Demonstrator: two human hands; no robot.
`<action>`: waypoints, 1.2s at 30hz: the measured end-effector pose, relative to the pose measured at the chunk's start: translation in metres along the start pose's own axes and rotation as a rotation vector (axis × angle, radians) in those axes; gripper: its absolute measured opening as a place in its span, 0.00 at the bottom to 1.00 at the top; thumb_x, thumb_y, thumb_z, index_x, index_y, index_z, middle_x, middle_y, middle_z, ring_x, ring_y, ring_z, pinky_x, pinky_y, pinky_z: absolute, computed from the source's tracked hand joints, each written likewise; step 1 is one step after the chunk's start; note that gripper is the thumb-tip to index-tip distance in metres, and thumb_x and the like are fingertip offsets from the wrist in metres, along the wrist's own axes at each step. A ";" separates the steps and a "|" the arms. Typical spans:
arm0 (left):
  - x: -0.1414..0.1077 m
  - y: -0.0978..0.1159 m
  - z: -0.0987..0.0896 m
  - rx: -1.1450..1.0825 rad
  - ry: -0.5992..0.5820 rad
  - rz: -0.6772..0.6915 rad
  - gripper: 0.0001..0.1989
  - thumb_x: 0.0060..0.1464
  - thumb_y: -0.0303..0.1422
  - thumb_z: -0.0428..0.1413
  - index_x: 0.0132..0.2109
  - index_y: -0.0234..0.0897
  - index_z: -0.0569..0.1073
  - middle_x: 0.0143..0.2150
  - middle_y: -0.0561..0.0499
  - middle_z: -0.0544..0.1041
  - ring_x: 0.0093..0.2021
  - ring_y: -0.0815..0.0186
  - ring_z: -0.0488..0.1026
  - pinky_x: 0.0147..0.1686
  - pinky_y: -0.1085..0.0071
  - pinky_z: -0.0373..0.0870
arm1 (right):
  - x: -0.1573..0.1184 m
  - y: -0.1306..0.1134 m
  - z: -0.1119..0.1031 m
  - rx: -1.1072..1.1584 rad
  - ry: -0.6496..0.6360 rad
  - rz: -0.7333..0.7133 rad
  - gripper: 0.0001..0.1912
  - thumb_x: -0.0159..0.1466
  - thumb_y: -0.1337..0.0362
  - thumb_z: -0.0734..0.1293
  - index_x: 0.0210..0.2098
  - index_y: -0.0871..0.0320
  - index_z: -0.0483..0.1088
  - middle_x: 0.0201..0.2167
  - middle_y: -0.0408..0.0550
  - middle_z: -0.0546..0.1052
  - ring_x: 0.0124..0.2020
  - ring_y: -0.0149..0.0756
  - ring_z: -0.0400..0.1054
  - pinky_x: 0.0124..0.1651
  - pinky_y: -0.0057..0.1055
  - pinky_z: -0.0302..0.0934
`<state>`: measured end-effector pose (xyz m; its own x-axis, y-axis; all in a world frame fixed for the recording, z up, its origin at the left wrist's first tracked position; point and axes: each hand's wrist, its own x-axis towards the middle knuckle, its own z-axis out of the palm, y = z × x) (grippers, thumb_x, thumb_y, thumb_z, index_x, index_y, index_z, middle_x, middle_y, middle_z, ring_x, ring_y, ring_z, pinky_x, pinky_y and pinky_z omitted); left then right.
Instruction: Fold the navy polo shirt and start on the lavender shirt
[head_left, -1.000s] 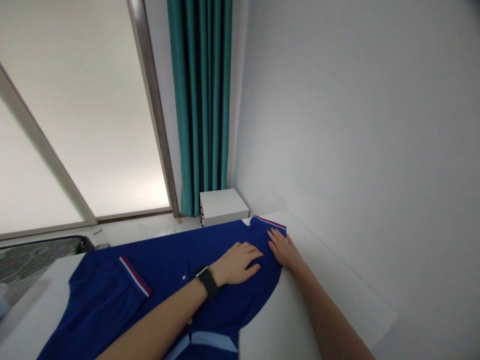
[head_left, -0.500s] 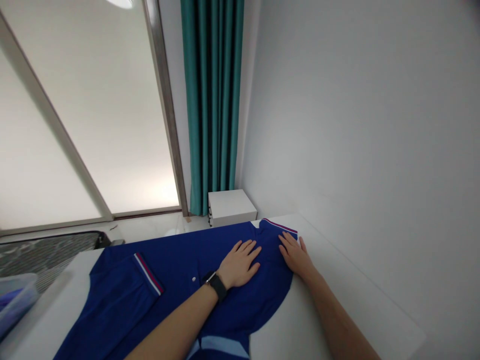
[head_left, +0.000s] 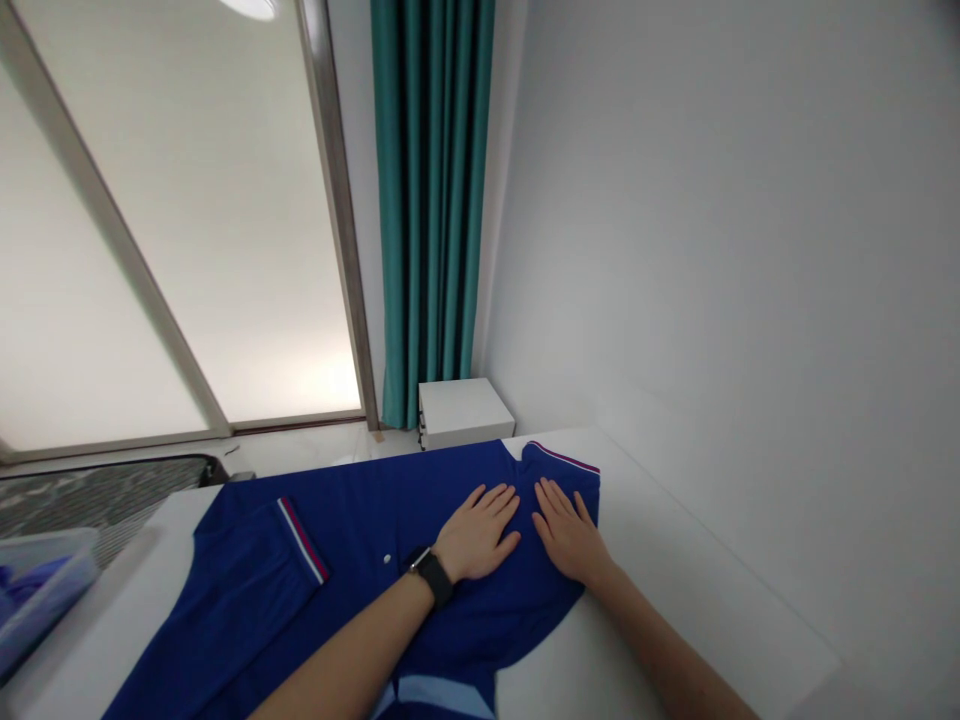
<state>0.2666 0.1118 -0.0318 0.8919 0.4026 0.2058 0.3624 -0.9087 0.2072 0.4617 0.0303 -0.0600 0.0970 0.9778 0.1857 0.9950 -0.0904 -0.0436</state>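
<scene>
A dark blue short-sleeved shirt (head_left: 360,510) lies spread on a white table (head_left: 645,540). Its left sleeve is folded inward, the cuff striped red and white; the right sleeve stretches out toward the wall. A small white button and light blue trim show on the front. My left hand (head_left: 478,532), with a black watch (head_left: 432,577) on the wrist, rests flat on the middle of the shirt. Close beside it, my right hand (head_left: 571,532) lies flat on the cloth near the right sleeve, fingers stretched out. Neither hand grips the fabric.
A plastic bin (head_left: 56,590) with purple-blue cloth in it stands at the left edge, by a grey patterned surface (head_left: 112,505). Beyond the table are a white cabinet (head_left: 465,408), a green curtain (head_left: 431,220) and a frosted sliding door (head_left: 195,220). A wall (head_left: 712,250) borders the right.
My right hand has slid left and slightly toward me, away from the striped cuff and closer to my left hand. The left hand stays in place on the shirt.
</scene>
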 end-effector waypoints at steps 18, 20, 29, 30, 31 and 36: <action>-0.006 0.010 -0.003 -0.033 -0.007 0.002 0.27 0.66 0.44 0.43 0.67 0.38 0.58 0.70 0.45 0.57 0.69 0.59 0.52 0.67 0.54 0.47 | 0.081 0.025 -0.021 0.048 0.126 0.040 0.25 0.66 0.73 0.51 0.60 0.59 0.64 0.57 0.56 0.69 0.56 0.44 0.60 0.56 0.37 0.55; -0.007 0.010 -0.004 -0.032 -0.015 0.000 0.27 0.66 0.44 0.43 0.67 0.38 0.58 0.70 0.45 0.57 0.69 0.59 0.52 0.67 0.54 0.47 | 0.092 0.028 -0.017 0.056 0.108 -0.013 0.26 0.66 0.74 0.51 0.60 0.58 0.63 0.59 0.53 0.68 0.58 0.40 0.59 0.56 0.34 0.54; -0.008 0.008 0.000 -0.036 0.016 0.020 0.27 0.66 0.44 0.41 0.68 0.41 0.57 0.70 0.46 0.57 0.70 0.59 0.51 0.67 0.55 0.47 | 0.101 0.041 0.003 0.041 0.105 0.062 0.22 0.69 0.67 0.52 0.58 0.58 0.64 0.56 0.56 0.69 0.55 0.44 0.61 0.58 0.39 0.52; -0.008 0.008 0.000 -0.035 0.016 0.018 0.27 0.66 0.44 0.41 0.68 0.40 0.57 0.70 0.46 0.58 0.70 0.59 0.51 0.67 0.54 0.47 | 0.100 0.041 0.004 0.041 0.115 0.075 0.21 0.69 0.66 0.52 0.58 0.58 0.64 0.55 0.57 0.69 0.55 0.44 0.61 0.58 0.39 0.52; -0.008 0.008 0.000 -0.035 0.014 0.017 0.27 0.66 0.45 0.41 0.68 0.40 0.57 0.70 0.46 0.57 0.70 0.59 0.51 0.67 0.54 0.47 | 0.099 0.041 0.004 0.045 0.124 0.084 0.20 0.68 0.66 0.52 0.57 0.57 0.65 0.54 0.57 0.69 0.54 0.44 0.62 0.58 0.39 0.52; -0.008 0.008 -0.001 -0.032 -0.008 0.016 0.28 0.67 0.45 0.40 0.68 0.39 0.57 0.70 0.46 0.57 0.70 0.59 0.51 0.67 0.55 0.46 | 0.098 0.038 0.004 0.106 0.164 0.074 0.16 0.65 0.68 0.55 0.51 0.58 0.65 0.48 0.55 0.72 0.52 0.43 0.63 0.56 0.37 0.53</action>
<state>0.2622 0.1019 -0.0305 0.8999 0.3866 0.2018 0.3388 -0.9111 0.2346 0.5092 0.1230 -0.0476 0.1808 0.9247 0.3349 0.9776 -0.1318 -0.1640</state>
